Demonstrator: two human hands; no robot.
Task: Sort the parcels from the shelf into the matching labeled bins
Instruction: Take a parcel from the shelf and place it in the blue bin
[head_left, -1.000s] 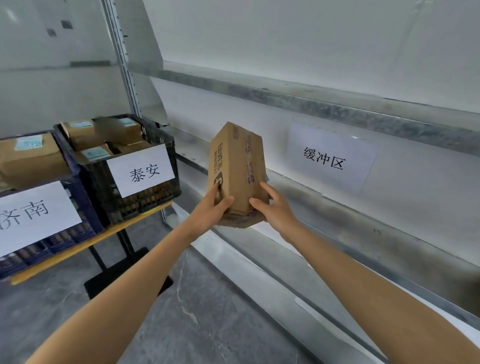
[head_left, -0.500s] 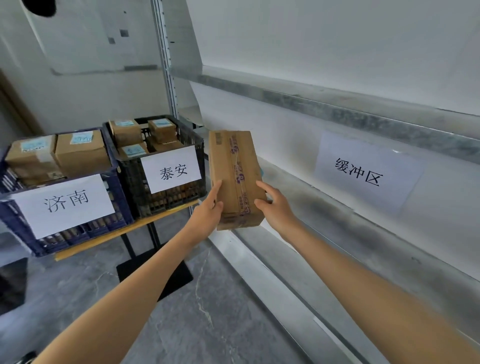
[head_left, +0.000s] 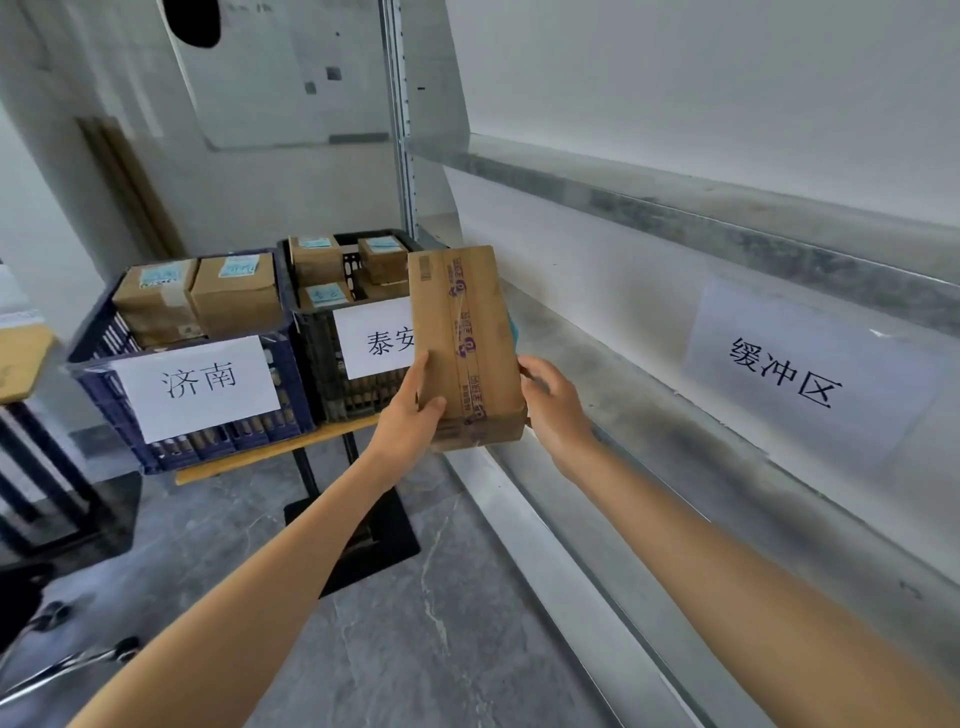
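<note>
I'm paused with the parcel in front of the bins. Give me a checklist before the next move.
1. Grip: left hand and right hand both hold the parcel at its lower end. Ok.
2. Address label: none on the side in view. Cannot tell.
3. Bins told apart: blue bin is marked 济南 and black bin is marked 泰安, partly covered by the parcel. Ok.
4. Room in blue bin: boxes stand above its rim. Not ok.
5. Room in black bin: cannot tell.

On wood table (head_left: 270, 453): blue crate (head_left: 106, 400), black crate (head_left: 321, 358), side by side.
</note>
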